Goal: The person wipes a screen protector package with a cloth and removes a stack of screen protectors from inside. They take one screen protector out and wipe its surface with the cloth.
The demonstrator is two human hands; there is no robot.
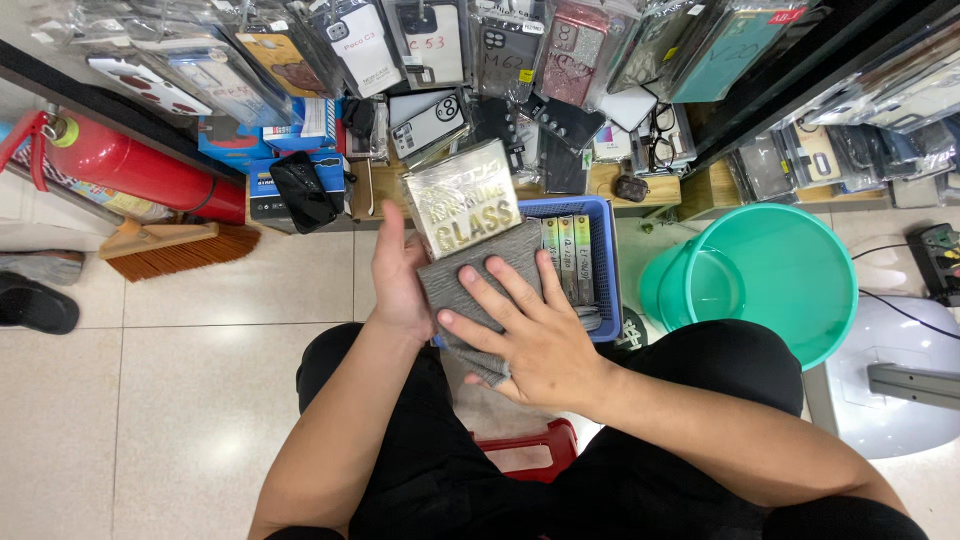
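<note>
My left hand (400, 280) grips a flat box in shiny clear wrap (462, 205) from its left edge and holds it up over my lap. My right hand (530, 335) lies flat on a grey cloth (470, 280) and presses it against the lower part of that box. Just behind the box stands a blue plastic basket (603, 260) with several slim packets upright in it.
A green plastic bucket (790, 275) stands at the right. A red fire extinguisher (130, 165), a broom (165, 245) and a dark shoe (35, 305) lie at the left. Racks of packaged phone cases (430, 45) fill the top. A red stool (530, 450) shows between my legs.
</note>
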